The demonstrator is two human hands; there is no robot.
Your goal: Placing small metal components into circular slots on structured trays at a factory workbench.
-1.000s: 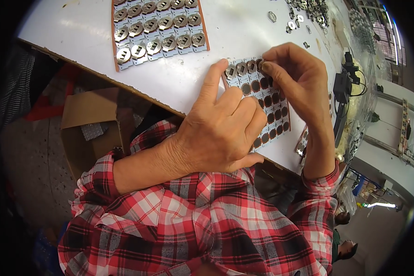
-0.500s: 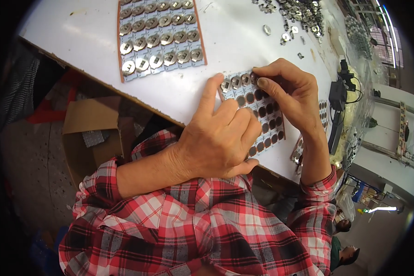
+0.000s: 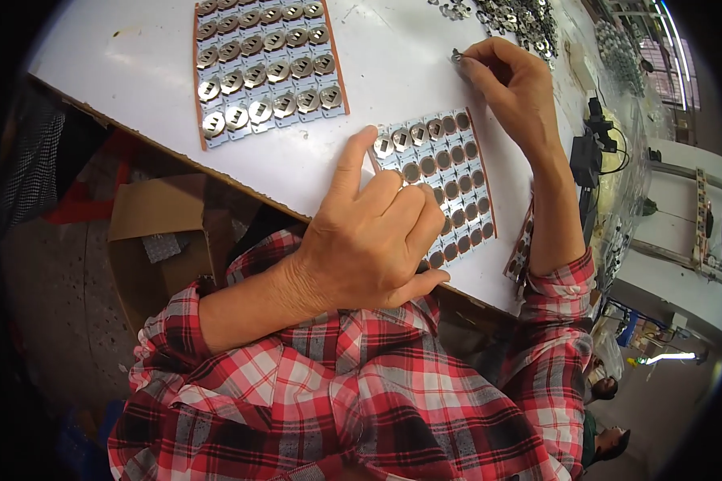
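My left hand (image 3: 373, 232) rests on the near circuit board panel (image 3: 477, 192), a pale blue sheet with orange-brown side strips. Its index finger stretches to the panel's upper left corner, the thumb sticks out near the table edge, and the other fingers bend over the left part, hiding some of it. Several silvery metal clips (image 3: 401, 139) sit along the far row; the other spots show dark round pads. Above and right of the panel, my right hand (image 3: 513, 92) pinches a small metal clip (image 3: 457, 56) between thumb and index finger, just off the white table.
A second panel (image 3: 268, 68) covered with clips lies at the upper left. Loose metal clips (image 3: 529, 28) are heaped at the far right. Black power adapters (image 3: 587, 156) stand along the right side. Below the table edge is an open cardboard box (image 3: 156, 212).
My right hand has left the far row of the near panel and moved away from me toward the loose clips; a clip now shows in its fingers. My left hand stays on the panel.
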